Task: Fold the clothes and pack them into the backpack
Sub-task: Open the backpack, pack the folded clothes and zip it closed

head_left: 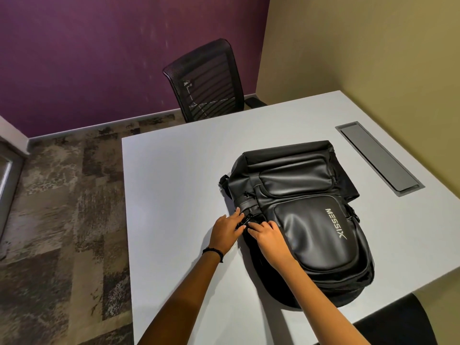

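Note:
A black backpack point(306, 210) with the word MESSIX on its front pocket lies flat on the white table point(174, 170), its top toward the far side. Both hands meet at its left side, at a small black buckle or strap clip point(247, 220). My left hand point(227, 231) has its fingers on the strap, thumb curled toward the clip. My right hand point(267, 236) pinches the clip from the right, fingers curled. No clothes are in sight.
A black mesh office chair point(206, 80) stands beyond the table's far edge. A grey cable hatch point(378, 158) is set into the table at the right. Another dark chair back point(395, 322) shows at the bottom right. Patterned carpet lies to the left.

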